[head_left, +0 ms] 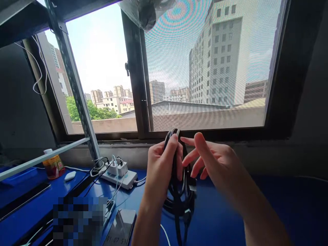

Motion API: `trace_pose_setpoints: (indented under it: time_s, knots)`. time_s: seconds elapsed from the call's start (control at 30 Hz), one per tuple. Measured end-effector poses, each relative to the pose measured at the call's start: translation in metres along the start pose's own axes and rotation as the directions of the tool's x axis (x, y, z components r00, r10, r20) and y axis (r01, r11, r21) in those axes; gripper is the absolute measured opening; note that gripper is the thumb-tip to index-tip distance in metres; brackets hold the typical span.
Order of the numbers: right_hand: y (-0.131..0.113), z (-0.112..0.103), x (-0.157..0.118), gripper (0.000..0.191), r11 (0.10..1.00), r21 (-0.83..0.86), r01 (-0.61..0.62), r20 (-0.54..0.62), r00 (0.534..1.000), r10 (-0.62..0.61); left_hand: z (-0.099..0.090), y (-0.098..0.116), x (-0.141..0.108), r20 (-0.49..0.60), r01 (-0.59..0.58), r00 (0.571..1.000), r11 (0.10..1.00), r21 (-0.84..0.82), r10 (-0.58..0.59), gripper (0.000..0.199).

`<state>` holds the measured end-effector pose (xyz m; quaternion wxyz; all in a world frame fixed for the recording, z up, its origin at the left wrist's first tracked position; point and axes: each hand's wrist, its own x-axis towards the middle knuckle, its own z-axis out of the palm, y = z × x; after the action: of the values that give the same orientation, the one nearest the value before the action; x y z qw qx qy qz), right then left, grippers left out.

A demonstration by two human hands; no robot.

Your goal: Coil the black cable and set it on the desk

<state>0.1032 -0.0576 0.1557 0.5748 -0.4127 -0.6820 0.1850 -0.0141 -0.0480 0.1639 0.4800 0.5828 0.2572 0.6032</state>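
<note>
A coiled bundle of black cable (pixel 179 201) hangs from my left hand (pixel 164 157), whose thumb and fingers are closed round the upper part of the loops. Connector ends dangle at the bundle's lower right, and a dark strand runs down from it. Just to the right, my right hand (pixel 212 155) is raised with its thumb up and its fingers spread, close beside the cable. Nothing is held in it.
A white power strip (pixel 123 177) with plugs and cords lies on the blue table (pixel 215 218). A phone (pixel 121 225) is left of my left forearm. Further left are an orange packet (pixel 54 166), a white case (pixel 70 176) and a metal rack post (pixel 77 82). Windows stand behind.
</note>
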Motion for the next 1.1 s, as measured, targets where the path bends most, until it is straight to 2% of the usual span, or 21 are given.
trace_pose_setpoints:
  time_s: [0.07,0.17,0.27,0.37,0.5,0.57,0.63,0.73,0.8,0.83,0.9,0.97,1.0,1.03,1.1]
  knots:
    - [-0.002,0.003,-0.003,0.070,0.996,-0.093,0.019,0.087,0.996,-0.011,-0.005,-0.006,0.009,-0.127,-0.002,0.992,1.000,-0.025,-0.001,0.042]
    - [-0.005,0.010,-0.008,0.059,0.987,-0.139,0.085,0.242,0.969,-0.049,-0.008,-0.011,0.018,-0.204,0.024,0.978,0.999,-0.042,-0.033,0.044]
    - [-0.005,0.015,-0.008,0.053,0.983,-0.125,0.134,0.236,0.966,-0.101,-0.009,-0.010,0.021,-0.233,0.050,0.971,0.999,-0.022,-0.054,0.045]
    - [-0.003,0.012,-0.003,0.040,0.987,-0.091,0.133,0.203,0.973,-0.112,-0.012,-0.006,0.020,-0.265,0.024,0.964,1.000,0.019,-0.018,0.043]
    - [0.000,0.003,0.007,0.030,0.997,0.067,0.047,-0.010,0.999,-0.047,-0.021,-0.001,0.017,-0.229,-0.035,0.972,0.995,0.098,0.057,0.037]
    - [-0.001,-0.001,0.011,0.034,0.980,0.199,0.009,-0.120,0.993,0.016,-0.026,0.000,0.016,-0.217,-0.044,0.974,0.994,0.102,0.065,0.038]
    - [-0.004,-0.006,0.013,0.039,0.946,0.322,-0.034,-0.220,0.969,0.110,-0.032,0.001,0.016,-0.260,-0.053,0.963,0.994,0.101,0.077,0.039]
    - [-0.011,-0.016,0.014,0.043,0.877,0.478,-0.053,-0.399,0.876,0.270,-0.043,0.005,0.016,-0.401,-0.105,0.906,0.989,0.105,0.138,0.039]
    - [-0.015,-0.026,0.012,0.042,0.825,0.564,-0.010,-0.501,0.791,0.352,-0.050,0.009,0.015,-0.502,-0.152,0.848,0.985,0.079,0.171,0.037]
    - [-0.016,-0.032,0.011,0.040,0.809,0.587,0.017,-0.532,0.762,0.370,-0.052,0.012,0.014,-0.553,-0.185,0.813,0.981,0.057,0.186,0.035]
    - [-0.015,-0.045,0.007,0.035,0.818,0.573,0.046,-0.560,0.751,0.350,-0.056,0.016,0.011,-0.641,-0.258,0.740,0.966,0.008,0.203,0.034]
    - [-0.009,-0.056,0.003,0.031,0.870,0.489,0.061,-0.568,0.780,0.264,-0.057,0.017,0.010,-0.702,-0.311,0.680,0.950,-0.016,0.211,0.037]
    - [-0.006,-0.060,0.002,0.032,0.895,0.441,0.071,-0.570,0.792,0.218,-0.057,0.017,0.010,-0.709,-0.308,0.674,0.951,-0.018,0.205,0.040]
    - [-0.003,-0.063,0.000,0.035,0.913,0.400,0.084,-0.580,0.794,0.181,-0.057,0.015,0.010,-0.699,-0.280,0.689,0.960,-0.013,0.191,0.042]
    - [0.001,-0.064,-0.001,0.040,0.943,0.314,0.108,-0.619,0.777,0.117,-0.057,0.012,0.011,-0.650,-0.167,0.746,0.986,0.027,0.144,0.047]
